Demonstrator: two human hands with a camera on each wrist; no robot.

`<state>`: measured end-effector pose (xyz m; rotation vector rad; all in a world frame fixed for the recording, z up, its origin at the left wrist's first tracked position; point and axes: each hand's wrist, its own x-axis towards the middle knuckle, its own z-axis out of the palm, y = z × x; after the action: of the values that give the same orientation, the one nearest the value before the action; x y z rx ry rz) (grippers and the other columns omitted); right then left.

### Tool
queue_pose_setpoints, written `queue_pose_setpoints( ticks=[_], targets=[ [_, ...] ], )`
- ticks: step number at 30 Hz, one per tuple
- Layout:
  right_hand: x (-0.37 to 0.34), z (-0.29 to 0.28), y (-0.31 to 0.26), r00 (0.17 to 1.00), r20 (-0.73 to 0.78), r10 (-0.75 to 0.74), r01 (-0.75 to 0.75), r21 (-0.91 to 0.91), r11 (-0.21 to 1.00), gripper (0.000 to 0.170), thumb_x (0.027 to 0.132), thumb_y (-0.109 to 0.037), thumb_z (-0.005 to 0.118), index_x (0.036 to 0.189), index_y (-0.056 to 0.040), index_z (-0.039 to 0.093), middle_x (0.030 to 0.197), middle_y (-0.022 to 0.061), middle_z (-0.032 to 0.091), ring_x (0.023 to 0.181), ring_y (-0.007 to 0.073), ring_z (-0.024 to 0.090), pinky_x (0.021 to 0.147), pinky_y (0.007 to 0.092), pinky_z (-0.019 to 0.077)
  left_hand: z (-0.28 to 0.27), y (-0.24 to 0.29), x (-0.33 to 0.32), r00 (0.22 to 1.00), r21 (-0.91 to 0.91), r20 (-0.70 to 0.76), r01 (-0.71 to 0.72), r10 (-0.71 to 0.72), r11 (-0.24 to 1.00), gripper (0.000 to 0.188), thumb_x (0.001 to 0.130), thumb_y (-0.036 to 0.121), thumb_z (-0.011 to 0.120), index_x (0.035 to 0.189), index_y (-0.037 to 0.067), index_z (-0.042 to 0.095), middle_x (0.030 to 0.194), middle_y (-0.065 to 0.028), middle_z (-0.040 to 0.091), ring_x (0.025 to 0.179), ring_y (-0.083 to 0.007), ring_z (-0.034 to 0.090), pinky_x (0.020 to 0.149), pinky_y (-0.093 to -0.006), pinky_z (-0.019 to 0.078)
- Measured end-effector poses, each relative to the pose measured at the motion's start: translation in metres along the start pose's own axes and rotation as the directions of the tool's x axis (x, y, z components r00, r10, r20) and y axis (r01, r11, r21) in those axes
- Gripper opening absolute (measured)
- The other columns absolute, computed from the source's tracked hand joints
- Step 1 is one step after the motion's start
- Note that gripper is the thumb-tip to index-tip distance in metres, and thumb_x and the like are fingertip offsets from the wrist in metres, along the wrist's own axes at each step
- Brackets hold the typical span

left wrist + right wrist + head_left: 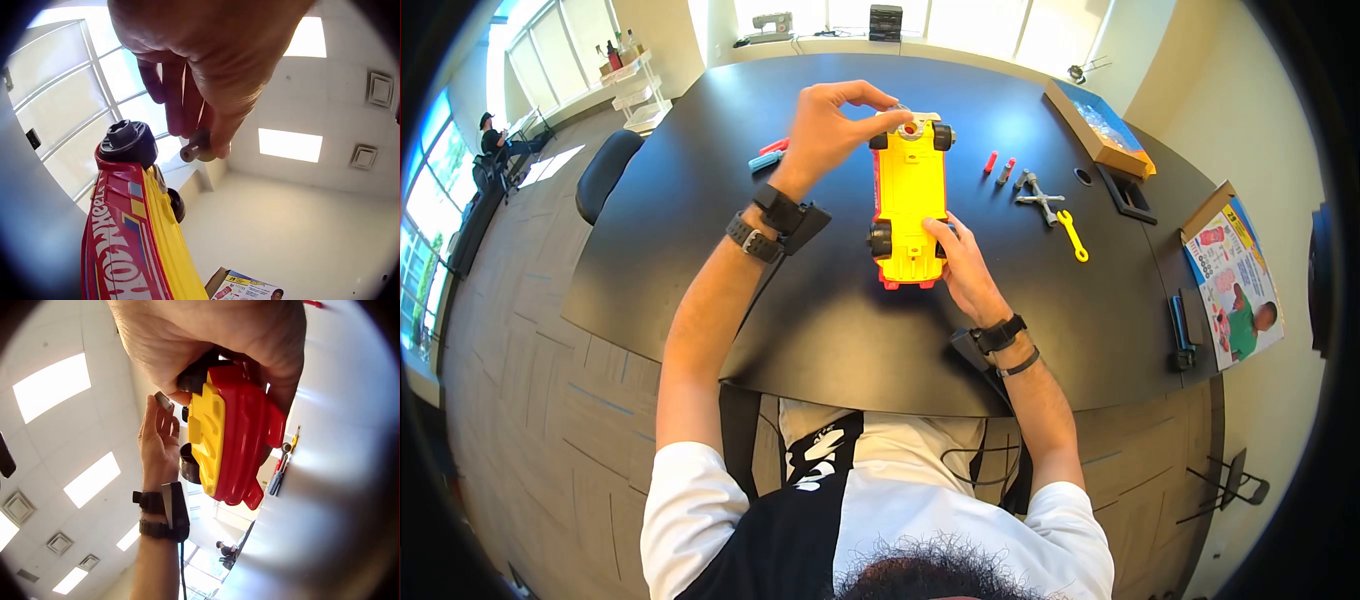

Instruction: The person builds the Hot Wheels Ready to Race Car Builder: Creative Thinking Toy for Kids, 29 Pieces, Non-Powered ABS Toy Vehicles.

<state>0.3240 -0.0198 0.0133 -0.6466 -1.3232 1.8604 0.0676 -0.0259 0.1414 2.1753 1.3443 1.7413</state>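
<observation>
A toy car [910, 195] with a yellow underside, black wheels and a red body lettered "Hot Wheels" is held bottom up over the table. My right hand [968, 272] grips its near end, thumb on the yellow underside beside a rear wheel [190, 464]. At the far end, my left hand [825, 128] pinches a small grey cylindrical piece [199, 149] with a hollow tip between thumb and fingers. That piece is close over the underside, near a round grey fitting with a red centre [910, 129] between the far wheels.
Right of the car lie red pegs [990, 162], a grey cross-shaped wrench [1040, 197] and a yellow wrench [1074, 238]. Red and blue tools [766, 160] lie at the left. An open box [1115, 155] and a printed toy box [1235, 285] stand along the right side.
</observation>
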Motion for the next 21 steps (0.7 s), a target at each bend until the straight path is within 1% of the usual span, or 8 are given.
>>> queue_pose_setpoints(
  ticks=[3,6,8,11,12,14,17,21],
  targets=[
    [-0.004,0.003,-0.004,1.0,0.005,0.005,-0.005,-0.012,1.0,0.059,0.107,-0.032,0.072,0.151,0.0017,0.051,0.127,0.0079,0.072,0.11,0.0131,0.075,0.09,0.0309,0.0633,0.015,0.002,0.0,0.998,-0.04,0.014,0.054,-0.054,0.998,0.025,0.093,0.021,0.09,0.109,0.002,0.086,0.099,-0.0073,0.085,0.09,-0.0112,0.076,0.084,-0.0274,0.0599],
    [-0.006,0.005,-0.004,1.0,-0.025,0.014,-0.015,-0.028,0.999,0.062,0.107,-0.032,0.072,0.153,0.0021,0.049,0.129,0.0082,0.072,0.112,0.0136,0.074,0.092,0.0311,0.0626,0.023,-0.006,-0.002,1.0,-0.066,-0.007,-0.027,0.026,0.997,0.026,0.093,0.02,0.09,0.113,0.003,0.086,0.105,-0.0067,0.085,0.097,-0.0118,0.077,0.089,-0.0283,0.0599],
    [-0.007,0.006,-0.007,0.999,-0.045,0.017,-0.019,-0.032,0.999,0.064,0.107,-0.032,0.072,0.155,0.0024,0.048,0.131,0.0085,0.071,0.114,0.014,0.074,0.094,0.0314,0.062,0.024,-0.007,-0.006,0.994,-0.039,0.064,0.091,-0.088,0.995,0.026,0.094,0.02,0.089,0.115,0.005,0.086,0.111,-0.008,0.085,0.109,-0.0151,0.077,0.1,-0.031,0.0583],
    [-0.011,0.005,-0.01,0.999,0.001,0.036,-0.036,-0.029,0.999,0.068,0.107,-0.033,0.073,0.158,0.0026,0.045,0.134,0.0091,0.07,0.119,0.0148,0.072,0.097,0.0321,0.0607,0.025,-0.019,-0.01,0.999,-0.088,0.049,0.013,-0.009,0.996,0.027,0.097,0.02,0.086,0.12,0.007,0.085,0.119,-0.0105,0.083,0.119,-0.0181,0.074,0.108,-0.0337,0.0556],
    [-0.009,0.004,-0.008,0.999,-0.01,0.03,-0.031,-0.023,0.999,0.069,0.107,-0.033,0.073,0.159,0.0026,0.044,0.135,0.0093,0.07,0.12,0.0151,0.072,0.098,0.0324,0.0605,0.024,-0.024,-0.012,0.999,-0.088,0.05,0.014,-0.009,0.996,0.027,0.097,0.02,0.086,0.12,0.007,0.085,0.119,-0.0105,0.083,0.119,-0.0181,0.074,0.108,-0.0337,0.0556],
    [-0.007,0.002,-0.005,0.999,-0.02,0.025,-0.025,-0.019,1.0,0.07,0.107,-0.033,0.073,0.159,0.0026,0.043,0.136,0.0094,0.069,0.121,0.0154,0.071,0.099,0.0326,0.0602,0.021,-0.027,-0.015,0.993,0.042,0.049,-0.106,0.104,0.993,0.027,0.099,0.018,0.083,0.123,0.008,0.083,0.133,-0.0127,0.077,0.123,-0.0215,0.071,0.11,-0.0355,0.0546],
    [-0.006,0.001,-0.004,1.0,0.003,0.016,-0.016,-0.021,1.0,0.068,0.107,-0.032,0.072,0.159,0.0027,0.044,0.136,0.0096,0.069,0.12,0.0153,0.072,0.098,0.0327,0.0605,0.024,-0.026,-0.019,0.993,0.043,0.05,-0.11,0.108,0.993,0.029,0.099,0.016,0.081,0.127,0.009,0.081,0.144,-0.0127,0.07,0.124,-0.0223,0.07,0.109,-0.0356,0.0555],
    [-0.004,0.002,-0.001,1.0,0.003,0.017,-0.017,-0.021,1.0,0.068,0.108,-0.031,0.072,0.159,0.0031,0.043,0.138,0.0101,0.069,0.122,0.0158,0.071,0.101,0.0328,0.0595,0.031,-0.012,-0.022,0.998,0.003,0.028,-0.063,0.063,0.998,0.025,0.1,0.015,0.079,0.125,0.008,0.08,0.146,-0.0125,0.067,0.126,-0.0227,0.069,0.108,-0.0358,0.0559]
  ],
)
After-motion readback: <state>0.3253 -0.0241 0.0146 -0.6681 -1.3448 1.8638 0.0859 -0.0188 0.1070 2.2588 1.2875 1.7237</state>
